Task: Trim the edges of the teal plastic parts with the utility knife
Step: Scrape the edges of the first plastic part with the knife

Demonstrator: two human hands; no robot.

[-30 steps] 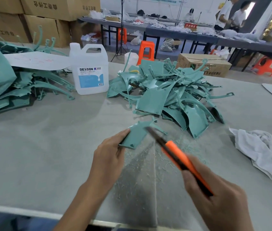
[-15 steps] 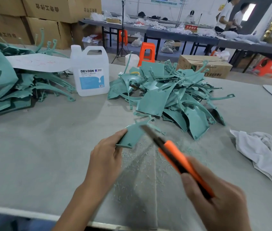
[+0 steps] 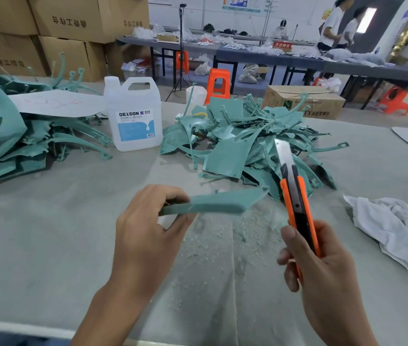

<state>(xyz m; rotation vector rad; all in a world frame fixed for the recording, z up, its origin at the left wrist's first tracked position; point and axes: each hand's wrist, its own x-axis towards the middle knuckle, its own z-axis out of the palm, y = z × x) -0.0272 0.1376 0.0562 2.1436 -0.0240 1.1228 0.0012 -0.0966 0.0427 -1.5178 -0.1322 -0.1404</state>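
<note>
My left hand (image 3: 148,231) pinches one end of a teal plastic part (image 3: 218,202), held flat and edge-on above the grey table (image 3: 48,245). To its right, my right hand (image 3: 323,273) grips an orange and black utility knife (image 3: 298,203) with the blade out and pointing up and away. The blade stands clear of the part. A big pile of teal parts (image 3: 243,146) lies behind the hands. A second teal pile (image 3: 10,141) fills the left side. Teal shavings (image 3: 228,236) dust the table under the hands.
A white DEXCON jug (image 3: 134,116) stands between the two piles. A white rag (image 3: 393,226) lies at the right. A white sheet (image 3: 55,104) rests on the left pile. Cardboard boxes (image 3: 68,28), orange stools, tables and people are in the background.
The knife has swung off the part to the right and now points upward. My left hand has turned the teal part flat, edge toward me.
</note>
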